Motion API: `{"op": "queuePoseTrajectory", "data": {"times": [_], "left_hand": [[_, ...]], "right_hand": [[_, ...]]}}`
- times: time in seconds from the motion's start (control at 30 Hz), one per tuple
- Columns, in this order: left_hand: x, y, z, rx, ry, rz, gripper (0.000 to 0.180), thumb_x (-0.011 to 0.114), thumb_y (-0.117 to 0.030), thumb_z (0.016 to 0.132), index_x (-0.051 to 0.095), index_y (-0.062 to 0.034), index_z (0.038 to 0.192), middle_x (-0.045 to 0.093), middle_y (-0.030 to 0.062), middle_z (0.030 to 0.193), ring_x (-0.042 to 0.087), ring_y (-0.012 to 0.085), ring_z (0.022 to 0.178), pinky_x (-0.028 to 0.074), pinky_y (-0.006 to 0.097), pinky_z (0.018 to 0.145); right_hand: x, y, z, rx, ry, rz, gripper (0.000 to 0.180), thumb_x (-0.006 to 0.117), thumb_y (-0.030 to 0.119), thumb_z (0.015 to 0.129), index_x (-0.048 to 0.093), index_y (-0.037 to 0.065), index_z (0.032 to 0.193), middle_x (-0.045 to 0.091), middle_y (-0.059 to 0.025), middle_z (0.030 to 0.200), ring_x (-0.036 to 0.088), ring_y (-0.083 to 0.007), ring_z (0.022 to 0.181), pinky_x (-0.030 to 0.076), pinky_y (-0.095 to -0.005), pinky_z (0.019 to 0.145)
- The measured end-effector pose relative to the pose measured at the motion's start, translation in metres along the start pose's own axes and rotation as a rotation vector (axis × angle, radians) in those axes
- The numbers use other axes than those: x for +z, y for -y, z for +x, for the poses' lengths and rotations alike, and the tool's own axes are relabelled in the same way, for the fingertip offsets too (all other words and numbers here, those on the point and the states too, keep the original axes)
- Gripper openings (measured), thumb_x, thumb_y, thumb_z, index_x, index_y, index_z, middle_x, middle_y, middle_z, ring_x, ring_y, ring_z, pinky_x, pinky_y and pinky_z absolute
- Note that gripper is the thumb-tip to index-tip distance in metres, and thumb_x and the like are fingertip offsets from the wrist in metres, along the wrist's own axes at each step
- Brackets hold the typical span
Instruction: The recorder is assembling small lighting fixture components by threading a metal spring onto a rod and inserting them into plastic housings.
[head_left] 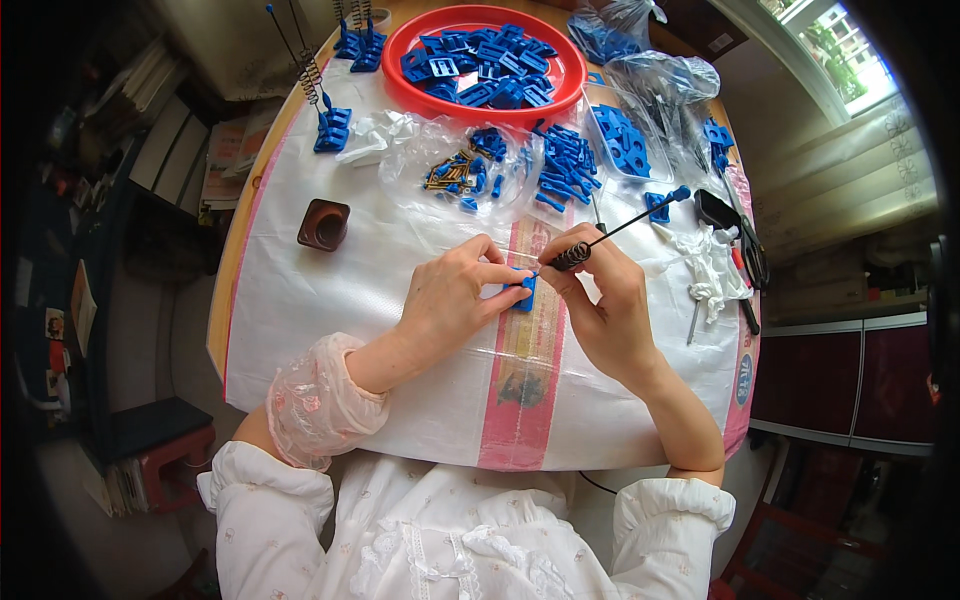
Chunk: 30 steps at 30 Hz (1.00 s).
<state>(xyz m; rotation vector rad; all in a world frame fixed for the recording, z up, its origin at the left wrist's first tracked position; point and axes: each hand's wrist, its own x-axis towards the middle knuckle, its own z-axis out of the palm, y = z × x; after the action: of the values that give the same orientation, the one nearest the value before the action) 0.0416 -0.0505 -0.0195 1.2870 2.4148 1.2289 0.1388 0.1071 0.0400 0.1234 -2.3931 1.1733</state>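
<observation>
Over the middle of the table, my left hand (440, 292) pinches a small blue plastic piece (526, 296) against the sheet between thumb and fingers. My right hand (612, 310) is closed on a thin black rod (640, 219), which slants up to the right and ends in a blue knob (682, 193). A black coil spring (570, 257) sits around the rod at my right fingers. The rod's lower end meets the blue piece by my left fingertips; whether it is inserted is hidden.
A red tray (394, 88) of blue parts stands at the back. Nearer lie brass screws (447, 174), blue pegs (566, 170) and a clear box (655, 172) of blue plates. A brown cup (324, 225) is left; scissors (756, 262) and crumpled white plastic (712, 275) are right. Rods with springs (333, 128) stand far left.
</observation>
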Motion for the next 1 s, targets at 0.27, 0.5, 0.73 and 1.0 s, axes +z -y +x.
{"op": "queuePoseTrajectory", "data": {"times": [0.27,0.5,0.73,1.0], "left_hand": [[-0.0002,0.0007,-0.0005,-0.007,0.003,-0.003,0.015,0.078,-0.027,0.078,0.077,-0.0162,0.089,0.062,0.0005,0.085,0.064,0.0175,0.072,0.05,0.031,0.061],[-0.0002,0.0008,-0.0003,-0.005,0.005,0.0,0.015,0.078,-0.027,0.078,0.077,-0.0157,0.089,0.061,0.0003,0.085,0.063,0.0172,0.072,0.05,0.032,0.061],[0.0003,0.0013,-0.0002,-0.003,-0.006,-0.005,0.015,0.078,-0.028,0.079,0.077,-0.0158,0.088,0.061,0.0,0.084,0.063,0.017,0.071,0.049,0.032,0.06],[-0.0008,0.0006,0.0001,-0.012,0.029,0.019,0.015,0.077,-0.029,0.079,0.078,-0.0187,0.09,0.063,0.0014,0.087,0.066,0.02,0.073,0.052,0.034,0.063]], "right_hand": [[0.0022,0.0004,-0.0001,0.006,0.027,-0.009,0.009,0.064,-0.006,0.085,0.059,-0.002,0.093,0.06,-0.0116,0.087,0.06,-0.024,0.071,0.047,-0.0322,0.061],[0.0034,0.0003,-0.0006,0.012,0.039,-0.014,0.009,0.063,-0.005,0.085,0.058,-0.003,0.093,0.059,-0.0126,0.088,0.06,-0.0258,0.071,0.047,-0.0338,0.061],[0.0056,0.0049,0.0,0.061,0.041,-0.044,0.012,0.066,-0.006,0.083,0.061,-0.001,0.093,0.062,-0.0107,0.085,0.063,-0.0234,0.075,0.048,-0.031,0.067],[0.0101,-0.002,-0.0049,0.034,0.063,-0.086,0.011,0.065,-0.006,0.083,0.061,-0.001,0.092,0.063,-0.0107,0.086,0.062,-0.0237,0.073,0.048,-0.0315,0.064]]}}
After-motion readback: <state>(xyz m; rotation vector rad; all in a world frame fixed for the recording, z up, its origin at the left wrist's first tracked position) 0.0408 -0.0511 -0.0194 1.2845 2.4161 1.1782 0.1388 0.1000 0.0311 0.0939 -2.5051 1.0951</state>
